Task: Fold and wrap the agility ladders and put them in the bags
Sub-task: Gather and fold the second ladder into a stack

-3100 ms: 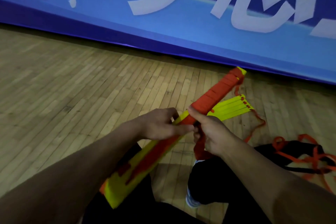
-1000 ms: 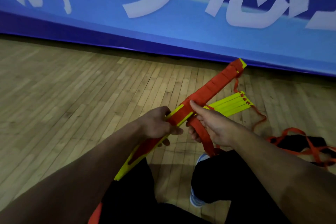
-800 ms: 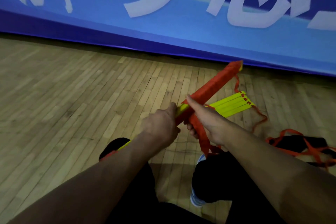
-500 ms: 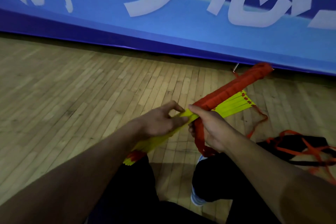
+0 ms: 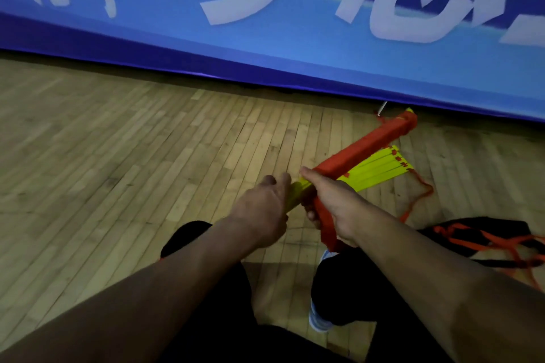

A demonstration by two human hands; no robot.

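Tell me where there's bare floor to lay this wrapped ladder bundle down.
The wooden floor to your left, between the blue banner and your left knee, is bare. The right is crowded: yellow rungs, loose orange strap, black bag.

You have a bundle of stacked yellow plastic ladder rungs wound in flat orange webbing strap (image 5: pixel 362 149) held slantwise above the wooden floor, its far end raised toward the blue banner. Just right of that bundle, a second stack of bare yellow rungs with orange strap tabs (image 5: pixel 379 169) lies on the floor. Farther right of the bundle, a black fabric bag (image 5: pixel 486 233) lies flat, with loose orange strap strewn across it.
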